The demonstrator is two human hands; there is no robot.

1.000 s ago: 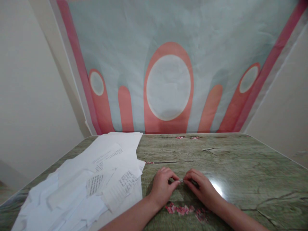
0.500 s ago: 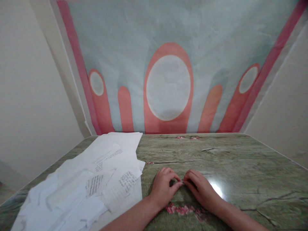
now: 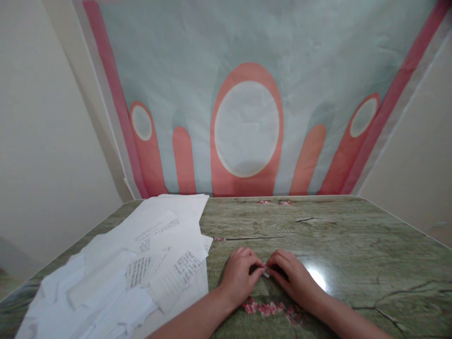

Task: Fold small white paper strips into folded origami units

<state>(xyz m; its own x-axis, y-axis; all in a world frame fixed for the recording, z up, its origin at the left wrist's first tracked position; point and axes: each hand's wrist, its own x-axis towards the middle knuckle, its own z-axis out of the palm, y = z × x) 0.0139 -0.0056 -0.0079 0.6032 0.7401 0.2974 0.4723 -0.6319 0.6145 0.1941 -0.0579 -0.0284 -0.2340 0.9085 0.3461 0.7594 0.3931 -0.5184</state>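
The print (image 3: 139, 271) on the papers (image 3: 102, 275) at your 10 o'clock is too small to read; your left hand (image 3: 239, 273) and right hand (image 3: 294, 275), each in a closed grip, pinch a small white piece (image 3: 266, 274) at 12 o'clock, mostly hidden between them, over the wood-patterned desk (image 3: 356, 249), with a grey-green and red banner (image 3: 247, 40) beyond

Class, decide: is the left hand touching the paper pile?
Apart: the head view shows a strip of table between the left hand and the paper pile.

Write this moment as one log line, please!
left hand: pinching small white piece | right hand: pinching same piece | papers: heaped on table, left side
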